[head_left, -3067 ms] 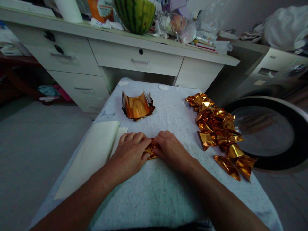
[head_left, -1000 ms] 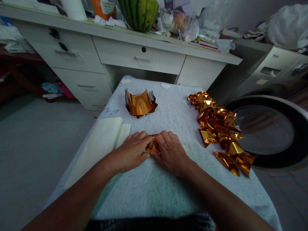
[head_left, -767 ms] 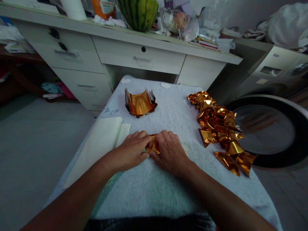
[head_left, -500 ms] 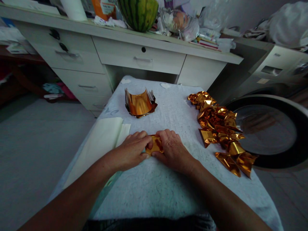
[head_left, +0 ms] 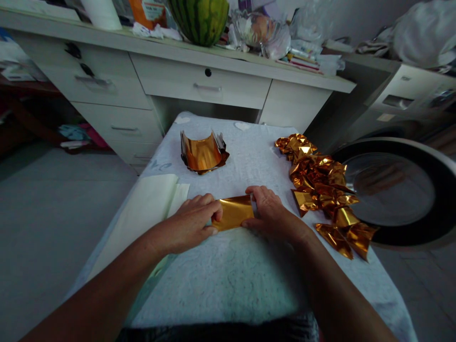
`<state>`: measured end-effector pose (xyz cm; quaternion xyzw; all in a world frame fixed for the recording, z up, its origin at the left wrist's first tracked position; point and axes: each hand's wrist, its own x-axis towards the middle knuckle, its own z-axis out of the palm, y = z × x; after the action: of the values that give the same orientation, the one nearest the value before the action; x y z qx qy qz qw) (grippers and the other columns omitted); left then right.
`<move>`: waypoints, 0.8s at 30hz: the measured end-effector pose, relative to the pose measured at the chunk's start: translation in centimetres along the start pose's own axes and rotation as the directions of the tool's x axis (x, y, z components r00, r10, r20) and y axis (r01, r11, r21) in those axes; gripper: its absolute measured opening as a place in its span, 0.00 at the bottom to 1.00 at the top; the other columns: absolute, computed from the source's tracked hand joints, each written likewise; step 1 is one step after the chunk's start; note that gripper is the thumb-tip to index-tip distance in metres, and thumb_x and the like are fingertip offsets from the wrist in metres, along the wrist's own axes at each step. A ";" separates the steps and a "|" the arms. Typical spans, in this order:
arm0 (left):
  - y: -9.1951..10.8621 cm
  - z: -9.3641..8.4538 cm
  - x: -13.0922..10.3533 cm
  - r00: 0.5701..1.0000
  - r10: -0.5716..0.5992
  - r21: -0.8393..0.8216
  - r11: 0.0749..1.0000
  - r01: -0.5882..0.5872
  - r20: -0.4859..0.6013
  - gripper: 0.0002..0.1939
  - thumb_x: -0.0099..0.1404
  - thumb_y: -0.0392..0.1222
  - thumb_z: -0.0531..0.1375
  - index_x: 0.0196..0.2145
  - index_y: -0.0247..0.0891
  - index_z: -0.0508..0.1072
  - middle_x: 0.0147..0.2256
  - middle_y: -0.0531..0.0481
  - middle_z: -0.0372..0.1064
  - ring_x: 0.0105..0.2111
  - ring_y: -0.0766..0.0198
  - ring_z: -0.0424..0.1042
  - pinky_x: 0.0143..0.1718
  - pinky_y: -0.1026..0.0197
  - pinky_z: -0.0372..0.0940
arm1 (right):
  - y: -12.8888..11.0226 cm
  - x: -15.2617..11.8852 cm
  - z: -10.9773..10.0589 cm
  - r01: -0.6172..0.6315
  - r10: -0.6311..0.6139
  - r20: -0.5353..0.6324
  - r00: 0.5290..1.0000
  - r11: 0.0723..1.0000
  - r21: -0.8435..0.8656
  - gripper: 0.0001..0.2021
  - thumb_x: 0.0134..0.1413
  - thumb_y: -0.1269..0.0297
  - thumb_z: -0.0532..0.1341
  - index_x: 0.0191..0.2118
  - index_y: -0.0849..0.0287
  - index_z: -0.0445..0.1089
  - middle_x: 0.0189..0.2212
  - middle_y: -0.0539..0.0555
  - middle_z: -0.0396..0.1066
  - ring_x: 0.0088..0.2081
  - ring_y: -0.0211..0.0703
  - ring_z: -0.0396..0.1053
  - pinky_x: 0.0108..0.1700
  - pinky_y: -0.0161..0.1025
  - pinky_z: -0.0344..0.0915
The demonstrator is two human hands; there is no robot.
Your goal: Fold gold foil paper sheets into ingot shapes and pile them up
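Note:
Between my hands, low over the cloth-covered table, is a flat strip of gold foil paper [head_left: 234, 213]. My left hand [head_left: 192, 221] pinches its left end between thumb and curled fingers. At the right end, my right hand [head_left: 269, 213] grips the edge, thumb below and fingers above. Beyond them stands a curved stack of gold foil sheets [head_left: 204, 154]. Several folded gold foil pieces [head_left: 320, 183] lie in a row on the right. Pale paper sheets [head_left: 142, 209] lie beside and partly under my left forearm.
The table [head_left: 221, 285] has a light patterned cloth. Behind it, a white desk [head_left: 210, 88] holds a watermelon [head_left: 201, 21], a glass bowl [head_left: 254, 28] and clutter. An open round washing machine door [head_left: 441, 190] is close to the table's right edge.
My right hand has moved right, away from my left hand, and more of the gold foil strip now shows between them. The whole view has shifted slightly.

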<state>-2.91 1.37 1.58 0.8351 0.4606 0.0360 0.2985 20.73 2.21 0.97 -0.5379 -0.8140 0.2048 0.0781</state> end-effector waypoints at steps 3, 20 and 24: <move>0.0 0.0 -0.1 1.000 0.001 0.005 1.000 -0.001 0.006 0.07 0.58 0.34 0.56 0.36 0.41 0.65 0.40 0.51 0.62 0.44 0.55 0.61 0.45 0.54 0.57 | 0.3 0.0 -0.5 -0.022 0.022 0.025 0.999 1.000 0.018 0.33 0.45 0.63 0.69 0.57 0.61 0.57 0.49 0.61 0.63 0.49 0.53 0.63 0.51 0.51 0.60; -0.6 0.5 -0.2 0.997 0.073 0.004 0.997 -0.073 -0.030 0.06 0.59 0.34 0.55 0.35 0.41 0.67 0.41 0.50 0.61 0.43 0.56 0.61 0.44 0.54 0.57 | 1.9 -0.4 -1.8 -0.021 0.003 0.106 0.994 0.985 0.169 0.28 0.44 0.70 0.65 0.52 0.59 0.57 0.45 0.58 0.63 0.42 0.45 0.64 0.44 0.41 0.63; -0.3 0.4 -0.4 0.997 0.072 0.012 0.997 -0.072 -0.034 0.06 0.57 0.36 0.58 0.34 0.40 0.66 0.40 0.50 0.61 0.43 0.55 0.61 0.44 0.54 0.56 | 2.3 -0.4 -2.1 0.042 -0.052 0.038 0.998 0.975 0.217 0.23 0.44 0.75 0.61 0.49 0.59 0.58 0.40 0.54 0.63 0.38 0.41 0.63 0.39 0.37 0.62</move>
<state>-3.23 1.04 1.15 0.8521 0.4354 0.0585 0.2845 23.58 3.12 1.96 -0.5021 -0.8010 0.3020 0.1232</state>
